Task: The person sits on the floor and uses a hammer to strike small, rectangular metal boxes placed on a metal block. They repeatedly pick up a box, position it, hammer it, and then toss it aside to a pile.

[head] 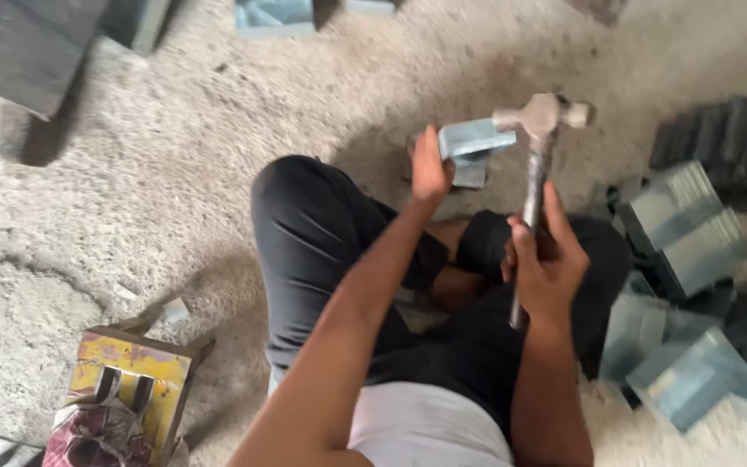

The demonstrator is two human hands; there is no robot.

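Observation:
I sit on a dusty floor with my knees bent. My left hand (430, 169) grips a small grey-blue metal piece (473, 140) held over another like piece on the ground. My right hand (548, 259) is closed around the metal handle of a hammer (539, 130), whose head hovers just right of the piece, touching or nearly touching its edge. The picture is blurred by motion.
A pile of grey-blue metal pieces (685, 233) lies at my right, with a dark stack (737, 143) behind it. A yellow wooden box (127, 380) stands at the lower left. Dark blocks (23, 47) sit at the upper left, more metal pieces (274, 15) at the top.

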